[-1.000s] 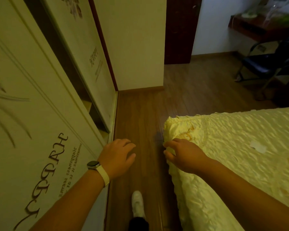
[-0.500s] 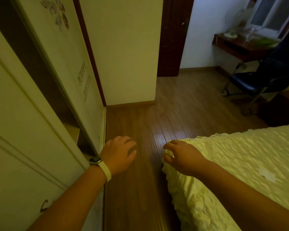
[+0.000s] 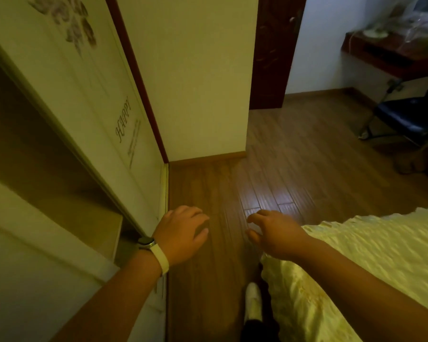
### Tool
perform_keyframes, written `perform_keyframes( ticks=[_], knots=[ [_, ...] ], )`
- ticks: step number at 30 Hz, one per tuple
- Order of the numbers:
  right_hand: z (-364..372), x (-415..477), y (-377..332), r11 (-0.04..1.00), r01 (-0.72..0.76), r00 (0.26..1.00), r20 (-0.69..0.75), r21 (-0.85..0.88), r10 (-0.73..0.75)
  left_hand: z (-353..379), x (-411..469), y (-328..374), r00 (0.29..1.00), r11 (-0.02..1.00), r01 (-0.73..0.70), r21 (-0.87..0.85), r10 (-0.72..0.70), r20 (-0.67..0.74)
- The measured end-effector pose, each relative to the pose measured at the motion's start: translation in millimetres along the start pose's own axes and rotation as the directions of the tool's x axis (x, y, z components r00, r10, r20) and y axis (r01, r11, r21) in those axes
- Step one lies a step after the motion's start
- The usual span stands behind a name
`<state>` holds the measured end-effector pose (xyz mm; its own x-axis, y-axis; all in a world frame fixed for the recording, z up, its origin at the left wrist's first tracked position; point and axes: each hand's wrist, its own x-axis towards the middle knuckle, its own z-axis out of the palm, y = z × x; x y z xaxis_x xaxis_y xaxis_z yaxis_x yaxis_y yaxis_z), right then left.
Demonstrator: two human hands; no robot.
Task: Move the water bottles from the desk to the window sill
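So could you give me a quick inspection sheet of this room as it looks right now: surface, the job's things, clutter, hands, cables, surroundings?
Surface: reddish-brown wooden desk far off at upper right; brown plank floor underfoot.
Job's things: clear shapes on the desk, too blurred to call bottles.
Clutter: nothing seen.
Hands: left hand, white-strapped watch on its wrist, and right hand both loosely curled, holding nothing.
Cables: nothing seen.
Surroundings: cream sliding wardrobe door on the left, yellow quilted bed on the right, dark blue chair by the desk.
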<state>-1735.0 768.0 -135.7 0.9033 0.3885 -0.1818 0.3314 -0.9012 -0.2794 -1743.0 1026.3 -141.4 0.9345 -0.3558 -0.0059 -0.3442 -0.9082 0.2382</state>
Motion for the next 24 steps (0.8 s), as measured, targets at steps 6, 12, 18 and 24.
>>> perform_keyframes(
  ticks=[6, 12, 18, 24],
  knots=[
    [-33.5, 103.4, 55.6, 0.999, 0.05, 0.999, -0.009, 0.006, -0.05, -14.8, 108.4, -28.9, 0.999, 0.998, 0.037, 0.059, -0.036, -0.008],
    [-91.0, 182.8, 120.3, 0.996, 0.075, 0.992, -0.095, -0.04, -0.078, -41.6, 228.5, -29.3, 0.998, 0.995, -0.01, 0.097, 0.016, -0.056],
    [-122.9, 245.3, 147.5, 0.999, 0.035, 0.987, -0.155, -0.005, -0.035, -55.6, 317.8, -39.0, 0.997, 0.993, -0.055, 0.109, 0.06, -0.039],
    [-136.6, 317.3, 169.5, 0.999, -0.017, 0.987, -0.162, -0.033, 0.012, -48.8, 405.7, -79.9, 0.993, 0.991, -0.108, 0.073, 0.111, -0.048]
  ],
)
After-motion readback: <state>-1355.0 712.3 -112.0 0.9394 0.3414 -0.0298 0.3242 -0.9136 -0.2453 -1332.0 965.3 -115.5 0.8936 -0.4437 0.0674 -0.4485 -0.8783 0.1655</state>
